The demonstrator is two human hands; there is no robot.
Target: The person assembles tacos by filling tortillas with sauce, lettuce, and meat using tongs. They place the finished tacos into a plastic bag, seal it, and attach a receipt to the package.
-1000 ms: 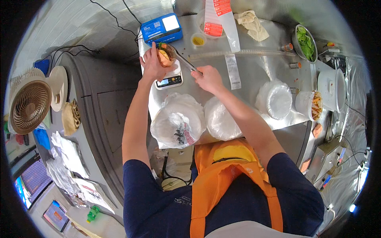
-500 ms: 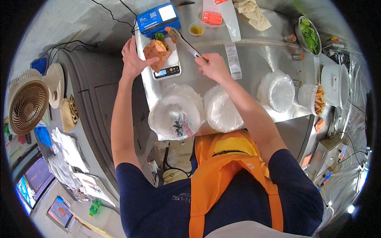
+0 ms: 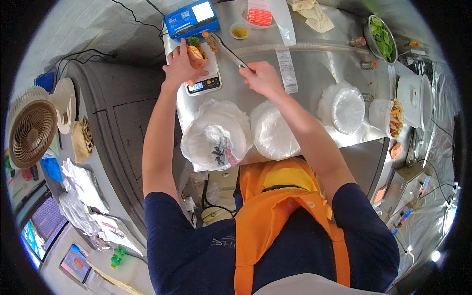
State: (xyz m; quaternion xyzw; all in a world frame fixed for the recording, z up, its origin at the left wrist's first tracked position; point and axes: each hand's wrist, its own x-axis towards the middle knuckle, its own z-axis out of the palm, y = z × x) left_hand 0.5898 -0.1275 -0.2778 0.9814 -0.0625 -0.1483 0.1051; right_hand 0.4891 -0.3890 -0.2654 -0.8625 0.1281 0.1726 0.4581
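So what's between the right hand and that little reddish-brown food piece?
Metal tongs: the head view shows the food piece at their tips.

A head-worn fisheye looks down from above onto the metal table (image 3: pixel 322 66).

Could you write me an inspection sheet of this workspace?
Surface: shiny silver metal table.
Job's things: filled tan-orange bun over a white digital scale; silver metal tongs holding a reddish-brown food piece.
Clutter: crumpled beige cloth, long white paper slip, three round whitish plastic bundles.
Hands: left hand around the bun; right hand gripping the tongs.
Cables: thin black cables at upper left.
Surroundings: round brown fan at left; round metal bowl of green leaves at right.
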